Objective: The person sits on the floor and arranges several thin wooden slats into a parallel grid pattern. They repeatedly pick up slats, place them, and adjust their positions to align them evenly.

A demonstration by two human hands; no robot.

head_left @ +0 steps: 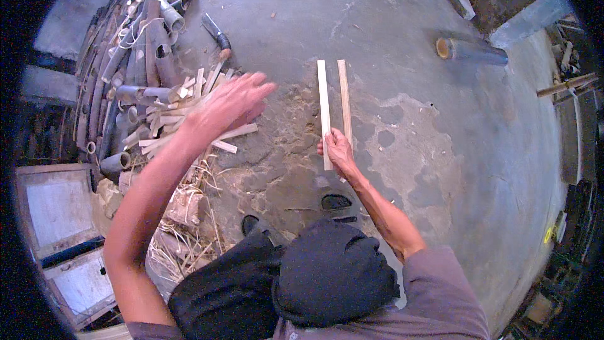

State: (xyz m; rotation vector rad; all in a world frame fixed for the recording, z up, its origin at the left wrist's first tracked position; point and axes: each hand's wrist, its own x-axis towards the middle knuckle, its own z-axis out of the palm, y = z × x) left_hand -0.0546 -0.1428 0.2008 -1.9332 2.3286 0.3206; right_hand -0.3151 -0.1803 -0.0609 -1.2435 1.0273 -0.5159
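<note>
My right hand (pixel 338 150) is closed around the lower part of a pale, flat bamboo slat (pixel 323 97), which points away from me. Just right of it runs a second slat (pixel 345 91), its near part hidden by the hand; whether the hand also grips it I cannot tell. My left hand (pixel 233 104), blurred by motion, has its fingers stretched out with nothing visible in them. Beneath and beside that hand lies a heap of short cut slats (pixel 167 119) on the floor.
Bamboo tubes (pixel 148 50) are piled at the far left. A dark curved tool (pixel 217 31) lies near the heap. Fibre shavings (pixel 201 198) spread near my left foot. A wooden framed panel (pixel 56 208) stands left; a bamboo log (pixel 472 51) lies far right by a post (pixel 525 9).
</note>
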